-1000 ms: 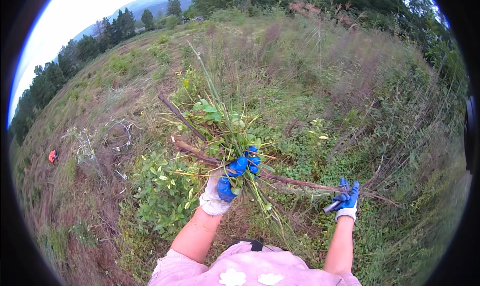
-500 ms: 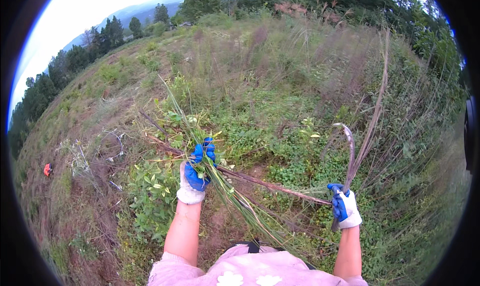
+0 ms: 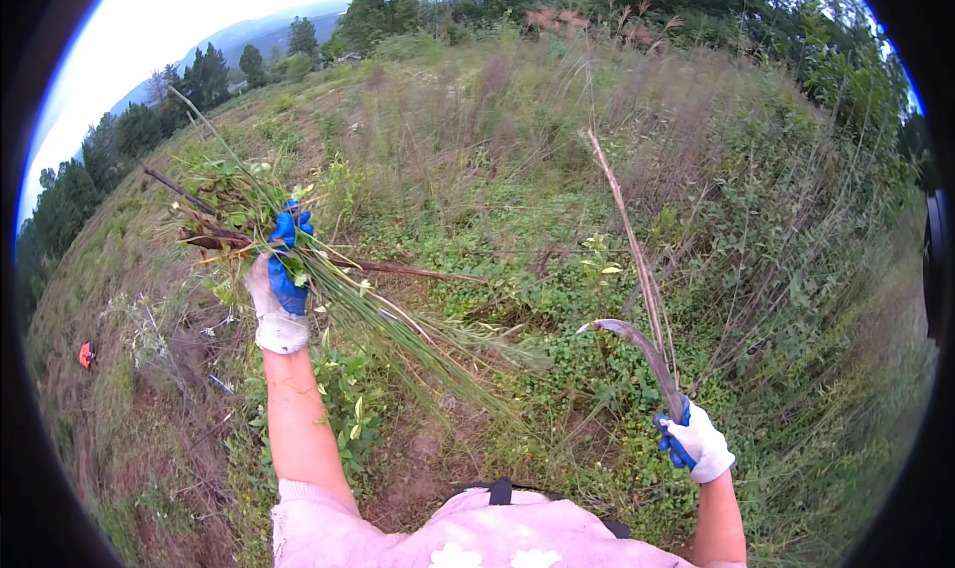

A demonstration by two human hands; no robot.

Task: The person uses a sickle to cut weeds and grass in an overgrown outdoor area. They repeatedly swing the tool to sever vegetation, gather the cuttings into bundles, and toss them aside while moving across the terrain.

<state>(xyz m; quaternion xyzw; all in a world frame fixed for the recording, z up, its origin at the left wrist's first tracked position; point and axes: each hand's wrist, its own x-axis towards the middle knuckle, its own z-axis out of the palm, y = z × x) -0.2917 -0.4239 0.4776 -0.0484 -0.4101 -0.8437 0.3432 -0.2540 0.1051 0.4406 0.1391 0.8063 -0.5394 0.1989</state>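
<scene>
Left hand clenched around plants; right hand clasping sickle.

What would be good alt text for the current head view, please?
A person's blue-and-white-gloved left hand holds out a bundle of long green grass, leafy stems and brown sticks, while the similarly gloved right hand holds a curved grey metal sickle. An overgrown green hillside stretches to dark trees.

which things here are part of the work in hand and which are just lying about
Part of the work:
- left hand, gripping a bundle of grass and stems
- right hand, holding a sickle

Lying about:
- orange object, too small to identify
- pale twiggy brush
</scene>
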